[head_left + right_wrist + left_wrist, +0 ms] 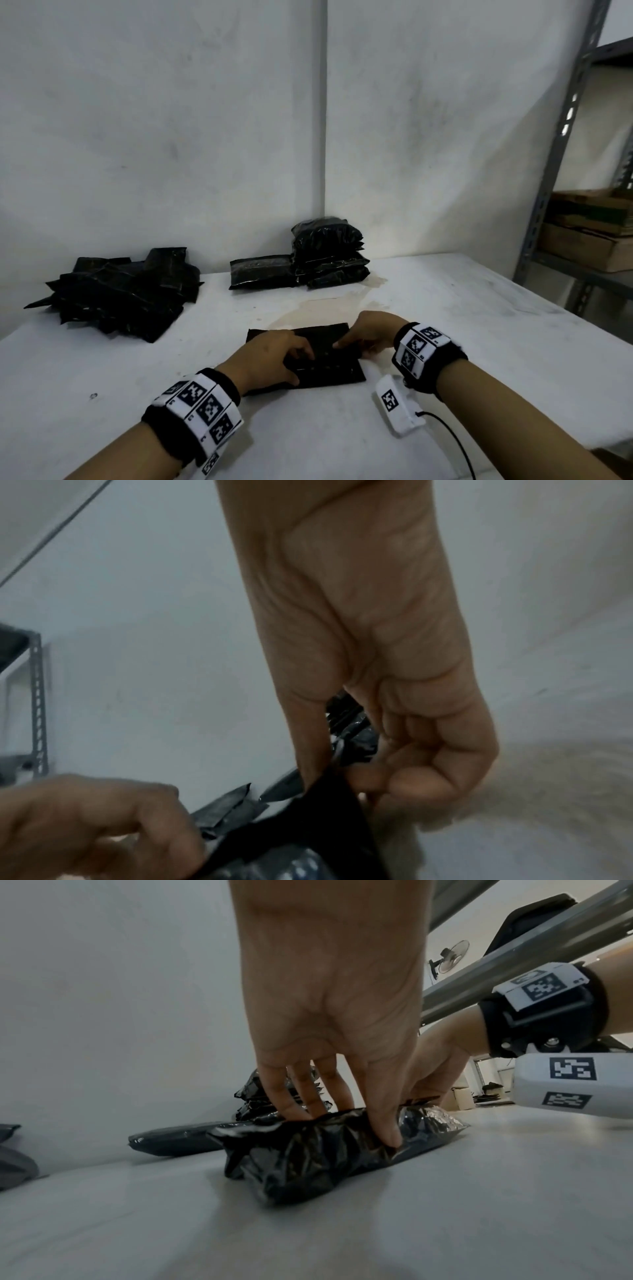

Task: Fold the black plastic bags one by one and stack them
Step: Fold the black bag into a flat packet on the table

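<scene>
Bag in work: black plastic bag (310, 356), partly folded, flat on white counter (445, 325), near front edge, centre, directly before the person.
L hand: left hand (270, 356) on bag's left half; fingers (301, 1093) extended, tips pressing down into the plastic, thumb planted on near side. Pressing, not gripping.
R hand: right hand (368, 330) at bag's right edge; thumb and curled fingers (407, 780) pinching a fold of the plastic, per R wrist view. Remaining digits clenched into palm.
Contact: both hands touch the same bag; hands close together, approx. meeting at its middle.
Loose pile: unfolded bags (120, 291), untidy heap, far-left of counter, against wall (171, 120). Well apart from bag in work.
Stack: folded bags (329, 251), piled at rear centre by wall; one more flat folded bag (262, 272) lies touching stack's left side.
Counter cond.: brownish stain (329, 305) between stack and bag in work.
Wrist gear: black bands w/ white marker tags on both wrists (202, 407); white tagged unit (397, 404) w/ black cable under R wrist.
Surroundings: grey metal shelving (561, 137) at right, cardboard boxes (589, 233) on it. Wall fan (448, 957) seen in L wrist view.
</scene>
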Tool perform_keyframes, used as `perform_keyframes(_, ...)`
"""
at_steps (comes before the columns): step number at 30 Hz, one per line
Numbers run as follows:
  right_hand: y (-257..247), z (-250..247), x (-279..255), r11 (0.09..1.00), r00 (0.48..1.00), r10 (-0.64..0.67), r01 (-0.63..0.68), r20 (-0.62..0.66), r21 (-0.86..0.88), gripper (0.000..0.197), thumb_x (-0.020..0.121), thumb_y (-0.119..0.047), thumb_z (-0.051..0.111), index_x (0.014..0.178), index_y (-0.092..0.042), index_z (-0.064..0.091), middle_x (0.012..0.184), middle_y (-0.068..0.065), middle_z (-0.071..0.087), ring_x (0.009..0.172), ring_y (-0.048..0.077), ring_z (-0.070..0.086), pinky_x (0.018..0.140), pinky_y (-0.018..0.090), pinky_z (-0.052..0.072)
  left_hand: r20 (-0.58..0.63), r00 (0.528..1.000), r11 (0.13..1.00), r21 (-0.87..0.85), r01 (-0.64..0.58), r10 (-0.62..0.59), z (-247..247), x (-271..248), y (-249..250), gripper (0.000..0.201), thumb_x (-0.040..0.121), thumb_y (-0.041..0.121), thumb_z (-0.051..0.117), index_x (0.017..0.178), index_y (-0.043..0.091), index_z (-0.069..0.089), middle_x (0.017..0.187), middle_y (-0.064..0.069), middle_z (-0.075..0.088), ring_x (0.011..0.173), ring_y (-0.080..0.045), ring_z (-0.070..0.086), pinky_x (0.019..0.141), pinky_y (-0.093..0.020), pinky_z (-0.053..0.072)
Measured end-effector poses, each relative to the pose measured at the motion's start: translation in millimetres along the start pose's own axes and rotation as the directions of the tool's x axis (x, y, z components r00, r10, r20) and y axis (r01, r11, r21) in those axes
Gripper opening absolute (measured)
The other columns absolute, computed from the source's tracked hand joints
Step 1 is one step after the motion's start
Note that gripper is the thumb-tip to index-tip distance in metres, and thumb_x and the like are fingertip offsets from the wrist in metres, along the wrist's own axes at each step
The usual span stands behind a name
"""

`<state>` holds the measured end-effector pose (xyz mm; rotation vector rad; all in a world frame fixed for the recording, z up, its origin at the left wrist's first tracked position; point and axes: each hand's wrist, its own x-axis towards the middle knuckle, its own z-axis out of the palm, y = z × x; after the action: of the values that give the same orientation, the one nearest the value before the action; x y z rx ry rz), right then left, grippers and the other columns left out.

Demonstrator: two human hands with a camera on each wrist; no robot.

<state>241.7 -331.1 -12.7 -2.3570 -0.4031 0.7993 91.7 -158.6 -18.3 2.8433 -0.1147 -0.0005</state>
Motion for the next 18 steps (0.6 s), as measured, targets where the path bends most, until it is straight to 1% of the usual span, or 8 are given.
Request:
perform_keyframes(1,2.3,-2.4,-0.2,1.0,1.0,0.027,-0.027,0.012,0.012,0.028,0.082,-0.019,0.078,0.077,-0.009,0.052,0.077,0.005,0.053,0.063,0.015,0.052,0.047,0.022,0.048,-0.001,1.0,1.0,-0.008,-0.004,0.004,0.6,2.5,3.0,0.043,0.078,0.025,0.075,0.117,0.034,0.06,0.111,0.011,0.055,0.1,-0.003,0.05,0.086,-0.018,0.043)
perform_keyframes(3,6.8,-8.3,-1.0,0.999,1.0,0.03,-0.03,-0.001,0.029,0.025,0.081,-0.021,0.078,0.085,-0.006,0.058,0.091,0.008,0.06,0.074,0.019,0.06,0.057,0.028,0.056,0.004,1.0,1.0,-0.006,-0.015,0.015,2.2,10.3,11.5,0.043,0.078,0.026,0.075,0.117,0.035,0.06,0.11,0.011,0.054,0.103,-0.007,0.05,0.088,-0.019,0.043)
perform_keyframes(5,18.1,-19.4,1.8,1.0,0.999,0.012,-0.012,-0.037,-0.001,0.039,0.078,-0.029,0.08,0.101,-0.001,0.064,0.105,0.013,0.067,0.09,0.026,0.067,0.077,0.038,0.059,0.018,0.999,0.999,0.007,-0.033,0.033,4.5,22.1,24.6,0.043,0.079,0.026,0.073,0.119,0.035,0.059,0.106,0.011,0.051,0.103,-0.008,0.05,0.087,-0.02,0.042)
perform_keyframes(6,24.2,-26.0,-0.2,1.0,0.999,0.011,-0.012,-0.044,-0.012,0.045,0.079,-0.031,0.079,0.107,0.0,0.064,0.107,0.014,0.068,0.093,0.027,0.068,0.081,0.039,0.058,0.023,0.999,0.999,0.012,-0.046,0.046,5.6,28.6,32.9,0.043,0.08,0.027,0.073,0.12,0.035,0.058,0.104,0.012,0.049,0.102,-0.008,0.048,0.086,-0.02,0.041)
perform_keyframes(9,48.3,-47.6,-7.5,0.999,0.997,0.029,-0.027,-0.077,0.031,0.027,0.087,-0.023,0.072,0.103,-0.004,0.06,0.086,0.007,0.063,0.073,0.018,0.063,0.059,0.024,0.055,0.034,0.996,0.996,0.023,-0.089,0.088,12.6,50.1,61.5,0.043,0.082,0.029,0.071,0.122,0.034,0.058,0.1,0.01,0.046,0.098,-0.009,0.046,0.081,-0.019,0.039)
perform_keyframes(13,84.6,-72.8,-17.6,0.997,0.986,0.072,-0.066,-0.148,0.045,0.024,0.087,-0.02,0.071,0.1,-0.005,0.058,0.087,0.008,0.059,0.085,0.024,0.06,0.063,0.026,0.054,0.043,0.989,0.99,0.031,-0.14,0.139,24.6,74.9,98.8,0.043,0.083,0.028,0.07,0.124,0.033,0.057,0.103,0.005,0.047,0.103,-0.014,0.05,0.082,-0.021,0.041)
perform_keyframes(16,113.5,-92.9,-24.9,0.993,0.976,0.106,-0.093,-0.189,0.078,0.025,0.086,-0.019,0.072,0.102,-0.005,0.06,0.081,0.005,0.058,0.068,0.017,0.059,0.052,0.023,0.053,0.043,0.982,0.982,0.022,-0.186,0.185,33.5,94.4,123.3,0.043,0.084,0.024,0.07,0.124,0.031,0.057,0.104,0.005,0.044,0.106,-0.016,0.051,0.081,-0.02,0.038)
perform_keyframes(18,130.0,-106.8,-34.1,0.99,0.97,0.117,-0.096,-0.214,0.102,0.026,0.086,-0.021,0.073,0.101,-0.004,0.06,0.078,0.004,0.058,0.063,0.014,0.059,0.052,0.021,0.054,0.043,0.976,0.977,0.009,-0.213,0.212,38.4,106.9,137.8,0.043,0.083,0.021,0.07,0.124,0.029,0.058,0.106,0.005,0.047,0.107,-0.016,0.05,0.081,-0.018,0.037)
